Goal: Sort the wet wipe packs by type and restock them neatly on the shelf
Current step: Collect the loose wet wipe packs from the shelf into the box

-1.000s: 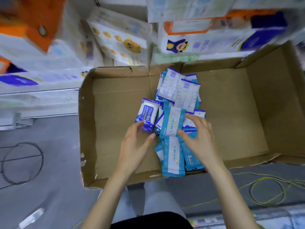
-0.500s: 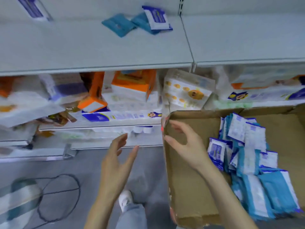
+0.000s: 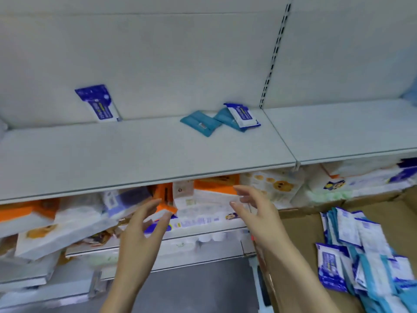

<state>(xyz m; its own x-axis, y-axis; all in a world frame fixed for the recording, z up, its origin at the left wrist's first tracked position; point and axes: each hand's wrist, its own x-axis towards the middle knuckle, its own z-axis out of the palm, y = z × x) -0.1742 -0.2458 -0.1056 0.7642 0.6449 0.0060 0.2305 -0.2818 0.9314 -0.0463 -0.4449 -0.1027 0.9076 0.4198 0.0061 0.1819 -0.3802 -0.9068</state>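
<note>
Both my hands are raised in front of the shelves and hold nothing. My left hand [image 3: 144, 233] has loosely spread fingers; my right hand [image 3: 257, 213] is also relaxed, to the left of the cardboard box [image 3: 300, 227]. The box at the lower right holds a pile of teal wipe packs [image 3: 374, 288] and blue-and-white wipe packs [image 3: 330, 267]. On the grey shelf [image 3: 140, 154] above lie a teal pack [image 3: 200, 123], another teal pack [image 3: 228, 119] with a blue-and-white pack [image 3: 242, 115] on it. One blue-and-white pack [image 3: 99, 102] leans against the back wall.
The lower shelf [image 3: 203, 233] is crowded with large white and orange packages, some tilted. A second grey shelf board [image 3: 338, 129] continues to the right of a slotted upright. Grey floor [image 3: 185, 290] lies below.
My hands have left the pile of packs in the box and risen toward the shelf. The view has swung up and left, so the upper shelf now fills the frame.
</note>
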